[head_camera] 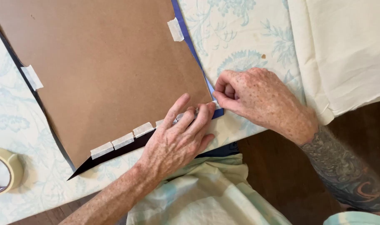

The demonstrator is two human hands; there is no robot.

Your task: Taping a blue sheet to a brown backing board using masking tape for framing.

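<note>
My left hand (177, 139) lies flat on the near corner of the brown backing board (102, 71), fingers spread and pressing down on a strip of pale masking tape (179, 116) at the board's edge; nothing is closed inside it, the fingers are only laid on top. My right hand (256, 98) sits just beside it, at the board's corner, with thumb and forefinger pinched narrow on the end of that same tape strip, the other fingers curled in. The two hands nearly touch at the fingertips.

The board lies tilted on the tabletop, over a dark blue sheet (190, 46) whose edge shows along the right side and whose black-looking margin runs out to a point at the lower left. Three more short tape pieces (123, 141) sit in a row along the near edge, bridging board and sheet. A single tape tab (176, 29) holds the right edge near the top, and another tab (32, 77) holds the left edge.

A roll of masking tape (4, 171) lies flat at the far left, well apart from my hands; its hollow core holds nothing that I can see. The tabletop is covered by a cream cloth with a pale blue floral print (240, 46), and a plain cream fabric (344, 50) is folded over it at the upper right. My light green shirt (206, 196) shows below.
</note>
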